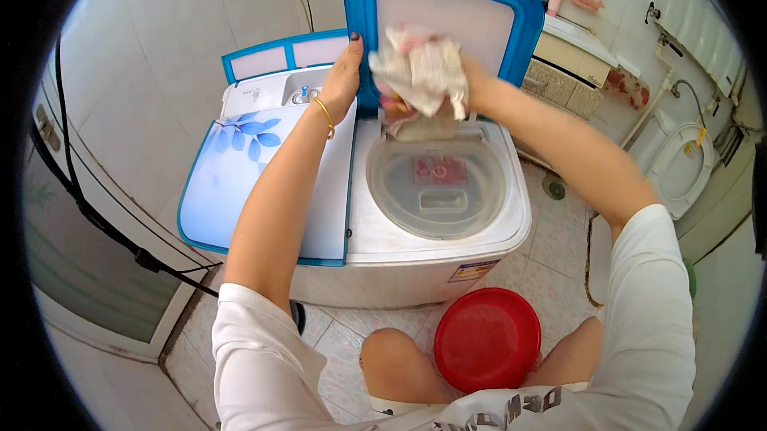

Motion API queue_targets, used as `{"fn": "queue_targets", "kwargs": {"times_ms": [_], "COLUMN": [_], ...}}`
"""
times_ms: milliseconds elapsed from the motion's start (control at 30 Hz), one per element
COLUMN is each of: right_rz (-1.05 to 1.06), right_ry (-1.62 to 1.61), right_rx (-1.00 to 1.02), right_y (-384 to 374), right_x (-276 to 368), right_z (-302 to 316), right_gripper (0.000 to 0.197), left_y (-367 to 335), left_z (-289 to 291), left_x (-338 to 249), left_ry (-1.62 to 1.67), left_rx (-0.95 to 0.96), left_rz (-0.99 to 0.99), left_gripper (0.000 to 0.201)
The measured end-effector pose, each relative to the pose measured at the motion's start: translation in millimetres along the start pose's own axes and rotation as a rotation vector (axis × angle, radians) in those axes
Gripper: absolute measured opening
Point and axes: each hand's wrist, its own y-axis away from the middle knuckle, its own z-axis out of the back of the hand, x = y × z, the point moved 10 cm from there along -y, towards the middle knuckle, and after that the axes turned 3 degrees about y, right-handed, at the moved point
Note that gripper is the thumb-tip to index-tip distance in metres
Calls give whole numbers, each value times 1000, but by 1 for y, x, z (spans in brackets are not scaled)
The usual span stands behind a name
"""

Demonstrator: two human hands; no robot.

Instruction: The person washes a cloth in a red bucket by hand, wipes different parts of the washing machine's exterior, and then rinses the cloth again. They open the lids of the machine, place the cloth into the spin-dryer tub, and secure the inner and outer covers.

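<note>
My left hand (343, 81) grips the left edge of a raised blue-framed lid (447, 7) on a white twin-tub washing machine (431, 251). Part of its fingers is hidden at the lid. In front of that lid my right hand (477, 89) holds a crumpled, cream-coloured cloth (422, 71) with pink patches; both are smeared by motion, and the cloth hides the fingertips. Below the cloth lies the round, translucent inner cover (438, 211) of the spin tub, with a pink-red patch on it. The blue floral lid (232, 183) over the left tub is down.
A red basin (487, 341) stands on the tiled floor between my knees. To the right are a toilet (679, 163) and a sink cabinet (571, 55). A black cable (120, 239) runs along the left by a door (104, 247).
</note>
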Motion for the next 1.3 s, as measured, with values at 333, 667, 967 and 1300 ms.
{"fn": "queue_targets", "kwargs": {"times_ms": [333,667,967,1300], "right_rz": [-65,75,176,-16], "right_ry": [108,-202,-336,246], "right_rx": [-501,-13,-43,-375], "right_y": [-48,-25,-42,-41], "right_x": [-30,58,-8,-70], "right_z": [63,-16,-4,78], "right_gripper": [35,18,24,38], "left_y": [14,24,25,-9], "left_z": [-33,-35,-26,-22], "left_x": [-27,-15,-11,1], "left_ry": [686,429,331,403], "left_rx": [178,227,127,187], "left_rz": [54,131,139,42], "left_gripper": [44,81,70,80]}}
